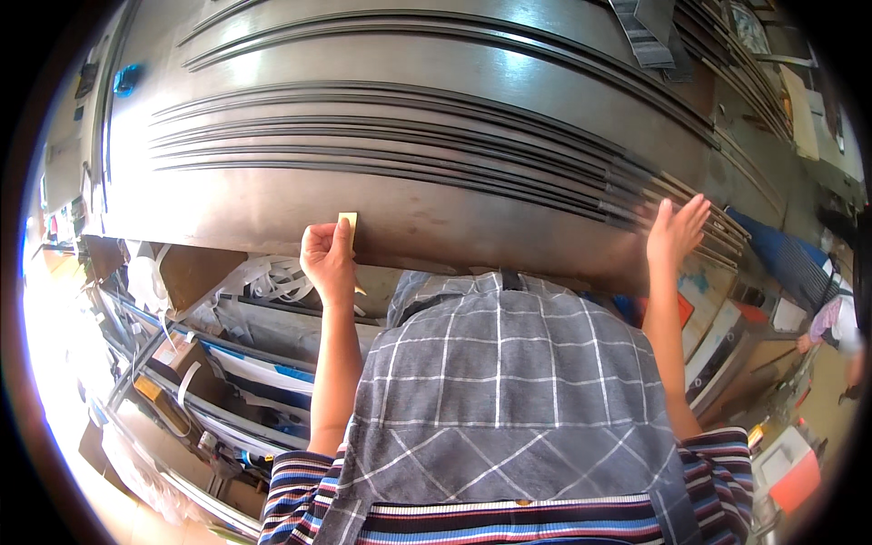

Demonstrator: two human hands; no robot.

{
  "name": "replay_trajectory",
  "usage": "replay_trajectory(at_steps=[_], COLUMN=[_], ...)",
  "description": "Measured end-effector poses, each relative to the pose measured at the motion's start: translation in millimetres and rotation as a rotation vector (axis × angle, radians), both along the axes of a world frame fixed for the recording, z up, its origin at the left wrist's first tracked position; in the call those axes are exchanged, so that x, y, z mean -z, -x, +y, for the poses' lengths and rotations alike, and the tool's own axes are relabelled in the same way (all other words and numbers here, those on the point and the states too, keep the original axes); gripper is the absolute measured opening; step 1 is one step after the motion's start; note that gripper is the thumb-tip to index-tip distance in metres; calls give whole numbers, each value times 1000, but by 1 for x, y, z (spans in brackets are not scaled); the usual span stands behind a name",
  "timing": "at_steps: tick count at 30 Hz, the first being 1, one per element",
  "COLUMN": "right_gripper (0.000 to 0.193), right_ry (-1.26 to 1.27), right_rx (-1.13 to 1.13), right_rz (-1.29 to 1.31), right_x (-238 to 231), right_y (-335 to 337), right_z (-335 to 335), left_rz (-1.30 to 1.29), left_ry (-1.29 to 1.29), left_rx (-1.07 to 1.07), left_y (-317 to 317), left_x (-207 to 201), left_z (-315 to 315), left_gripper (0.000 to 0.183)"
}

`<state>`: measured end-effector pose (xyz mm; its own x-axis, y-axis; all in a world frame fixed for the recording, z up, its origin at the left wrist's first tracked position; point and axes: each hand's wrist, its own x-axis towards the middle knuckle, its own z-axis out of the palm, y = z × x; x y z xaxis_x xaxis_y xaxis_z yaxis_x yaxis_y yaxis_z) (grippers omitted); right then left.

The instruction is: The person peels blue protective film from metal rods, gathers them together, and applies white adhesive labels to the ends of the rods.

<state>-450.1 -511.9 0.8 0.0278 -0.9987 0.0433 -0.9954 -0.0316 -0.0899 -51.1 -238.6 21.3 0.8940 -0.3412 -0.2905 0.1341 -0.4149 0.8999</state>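
My left hand (329, 259) is closed at the table's front edge, pinching a small yellow strip (351, 227) between thumb and fingers. Whether the strip is paper or tape, I cannot tell. Several long thin dark rods (381, 136) lie side by side across the metal table (254, 204). Their right ends carry pale, bare tips (718, 245) that reach past the table's edge. Beside those tips my right hand (677, 232) is raised with fingers stretched out and nothing in it. It seems close to the rods, but contact cannot be made out.
More dark rods (454, 34) lie farther back, near flat grey pieces (647, 41). A small blue object (127, 80) sits at the far left. Below the table stand shelves with cardboard boxes (204, 272) and white strips (280, 280). Another person (831, 318) is at the right.
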Motion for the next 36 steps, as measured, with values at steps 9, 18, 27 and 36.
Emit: replay_trajectory(at_steps=[9,18,27,36], right_gripper=[85,83,84,81], right_ry=[8,39,45,91], right_rx=[-7,-18,-16,-28], right_rz=[-33,-28,-57,-45], right_x=[2,9,7,10], right_y=[-3,2,-2,-4], right_z=[-8,-5,-2,5], left_rz=[-34,-35,-190,-126], left_ry=[-84,-47,-143,-380], left_rx=[52,67,433,656], left_y=[-2,15,61,45], left_x=[0,-1,-11,-26], left_z=[2,-15,-114,-124], left_gripper=[26,21,19,26])
